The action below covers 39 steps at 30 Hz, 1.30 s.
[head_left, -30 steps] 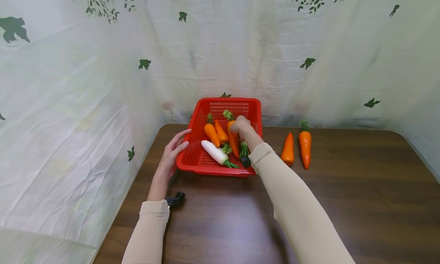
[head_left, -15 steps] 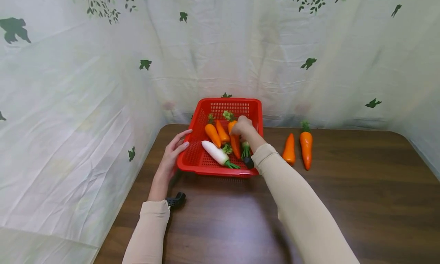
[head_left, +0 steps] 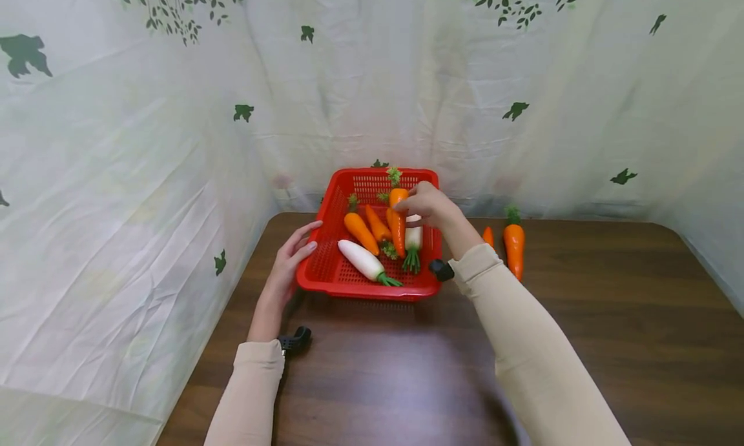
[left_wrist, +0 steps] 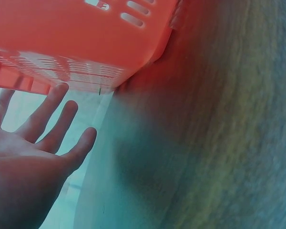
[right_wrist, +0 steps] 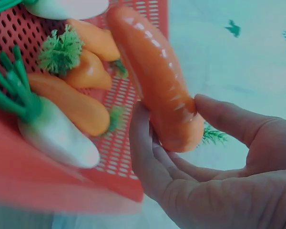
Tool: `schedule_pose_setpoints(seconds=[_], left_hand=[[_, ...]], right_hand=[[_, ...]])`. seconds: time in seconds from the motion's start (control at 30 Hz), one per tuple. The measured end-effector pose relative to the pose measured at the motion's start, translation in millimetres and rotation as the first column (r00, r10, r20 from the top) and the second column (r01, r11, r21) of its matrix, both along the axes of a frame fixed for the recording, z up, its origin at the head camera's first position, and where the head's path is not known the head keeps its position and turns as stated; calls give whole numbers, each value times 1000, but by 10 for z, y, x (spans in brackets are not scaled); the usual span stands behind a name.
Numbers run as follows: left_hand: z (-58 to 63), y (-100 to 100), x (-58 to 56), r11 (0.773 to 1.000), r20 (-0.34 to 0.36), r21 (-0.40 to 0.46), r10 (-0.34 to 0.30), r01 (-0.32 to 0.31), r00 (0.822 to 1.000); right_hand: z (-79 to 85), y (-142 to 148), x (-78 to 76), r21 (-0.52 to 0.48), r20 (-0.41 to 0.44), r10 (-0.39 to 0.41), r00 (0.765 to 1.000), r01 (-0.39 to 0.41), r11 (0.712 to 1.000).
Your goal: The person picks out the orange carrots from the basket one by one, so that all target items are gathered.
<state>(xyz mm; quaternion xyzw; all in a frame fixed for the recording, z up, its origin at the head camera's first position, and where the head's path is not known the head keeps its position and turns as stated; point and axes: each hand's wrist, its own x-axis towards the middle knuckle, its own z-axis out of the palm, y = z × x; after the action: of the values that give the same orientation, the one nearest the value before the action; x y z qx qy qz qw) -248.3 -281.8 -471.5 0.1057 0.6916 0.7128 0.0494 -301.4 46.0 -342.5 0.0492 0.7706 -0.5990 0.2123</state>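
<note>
My right hand point(head_left: 433, 204) pinches an orange carrot point(head_left: 398, 223) between thumb and fingers over the right half of the red basket point(head_left: 360, 290). In the right wrist view the carrot point(right_wrist: 152, 71) is held near its thick end, its leafy top partly behind the hand. My left hand point(head_left: 287, 259) touches the basket's left side with spread fingers, seen beside its wall in the left wrist view. Inside the basket lie a white radish point(head_left: 363, 260), a second radish point(head_left: 413, 239) under the right hand, and several other carrots point(head_left: 360, 232).
Right of the basket, two carrots lie on the brown wooden table point(head_left: 610, 304); the nearer carrot point(head_left: 488, 235) is partly hidden by the right sleeve, and the other carrot point(head_left: 514, 246) shows more fully. A pale leaf-patterned curtain point(head_left: 465, 97) hangs behind the table.
My right hand has risen from inside the basket, lifting the carrot and uncovering the radish at the right. The left hand has stayed at the basket's side.
</note>
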Motion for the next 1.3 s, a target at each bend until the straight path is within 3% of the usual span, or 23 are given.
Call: schedule_pose_setpoints(seconds=[0.3, 0.7, 0.93, 1.3], left_hand=[[-63, -12, -10, 1000, 1, 17, -1, 1, 1000], [-45, -1, 28, 1000, 4, 9, 1, -1, 1000], [-27, 12, -3, 1000, -4, -3, 0, 0, 1000], [-22, -2, -25, 1000, 0, -14, 8, -8, 1000]], right_hand=[[4, 241, 166, -64, -36, 34, 999, -36, 997], [-118, 490, 539, -118, -116, 44, 992, -58, 991], [-268, 632, 738, -190, -182, -9, 983, -26, 981], [-415, 683, 858, -206, -217, -89, 972, 44, 978]])
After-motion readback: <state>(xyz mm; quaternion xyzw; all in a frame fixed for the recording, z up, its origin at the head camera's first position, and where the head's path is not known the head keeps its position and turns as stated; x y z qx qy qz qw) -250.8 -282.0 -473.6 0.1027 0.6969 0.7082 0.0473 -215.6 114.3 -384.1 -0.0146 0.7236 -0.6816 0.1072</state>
